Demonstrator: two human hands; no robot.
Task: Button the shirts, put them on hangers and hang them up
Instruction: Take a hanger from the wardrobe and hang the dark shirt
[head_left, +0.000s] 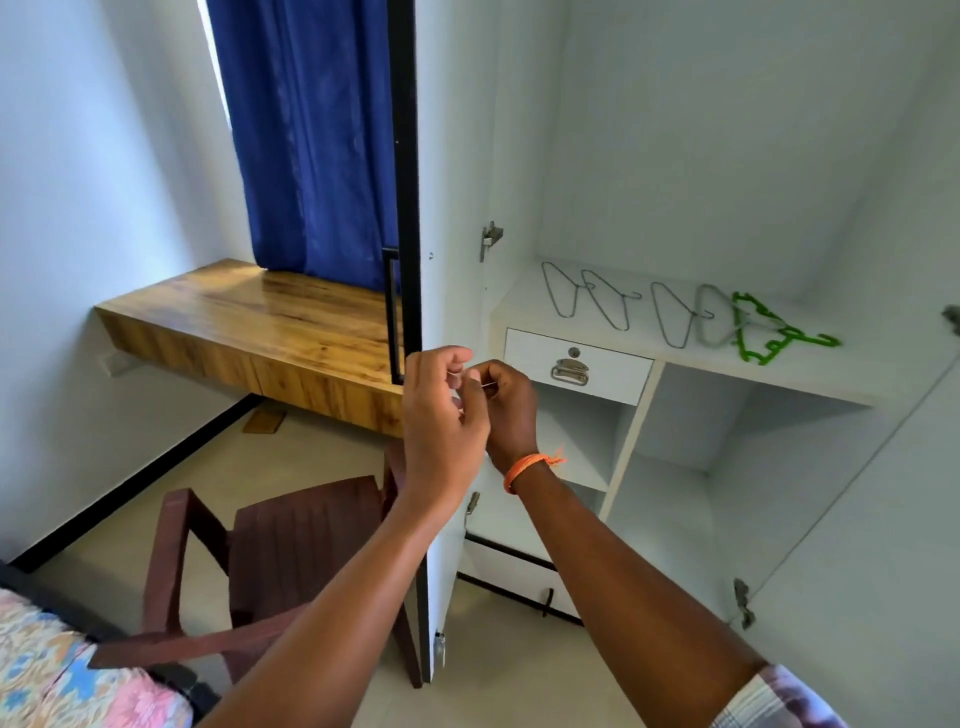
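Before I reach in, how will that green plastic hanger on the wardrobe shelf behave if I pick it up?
The green plastic hanger looks thin and openwork, so probably light and fairly stiff. It lies flat on the wardrobe shelf, so it should not roll. It overlaps a grey hanger beside it, so lifting it may drag or snag that one.

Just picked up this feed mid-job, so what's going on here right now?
A person stands at an open wardrobe with both hands raised together in front of it. The left hand and right hand seem to pinch something thin and small between the fingertips; what it is cannot be told. Several wire hangers and a green hanger lie on the shelf above a drawer. No shirt is in view.
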